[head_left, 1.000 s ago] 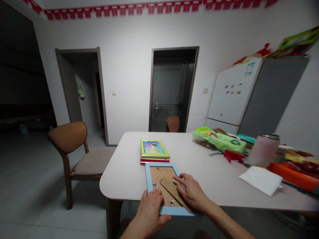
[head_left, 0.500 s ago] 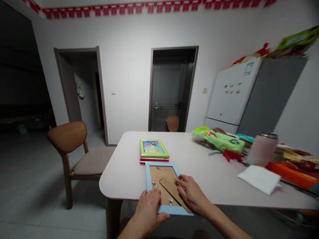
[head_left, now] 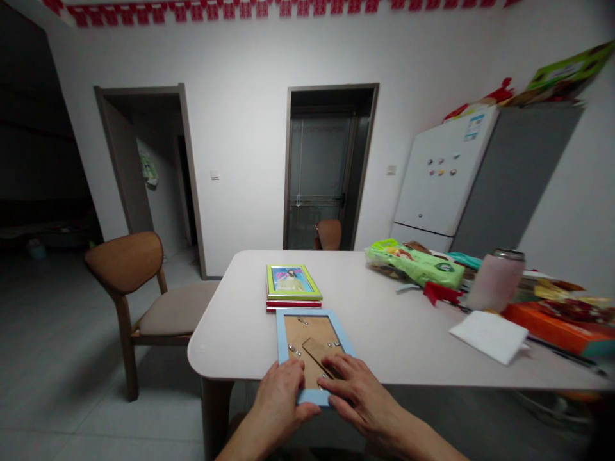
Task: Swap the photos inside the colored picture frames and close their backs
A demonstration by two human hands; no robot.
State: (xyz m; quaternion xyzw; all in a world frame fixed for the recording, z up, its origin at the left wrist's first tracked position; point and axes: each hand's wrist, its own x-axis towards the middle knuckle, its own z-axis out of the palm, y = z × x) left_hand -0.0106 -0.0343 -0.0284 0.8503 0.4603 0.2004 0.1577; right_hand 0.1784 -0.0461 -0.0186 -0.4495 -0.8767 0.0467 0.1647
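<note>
"Head view: how's my grip?"

"Left hand [head_left: 279, 392] pinches one blue frame [head_left: 314, 333], back up at the table's [head_left: 394, 339] near edge. I count four metal clips [head_left: 295, 350]. My right hand's [head_left: 360, 394] fingers touch the back; whether they pinch, I can't tell."

"Beyond?"

"One green frame [head_left: 294, 283] stacked, one pink bottle [head_left: 497, 282], two chairs [head_left: 125, 261]."

A light-blue picture frame [head_left: 282, 336] sits back side up at the near edge of the white table [head_left: 230, 320]. Inside its border is a brown backing board [head_left: 314, 330], with silvery clips [head_left: 295, 350] (four show, one partly covered) and a slanting brown stand leg [head_left: 319, 351].
</note>
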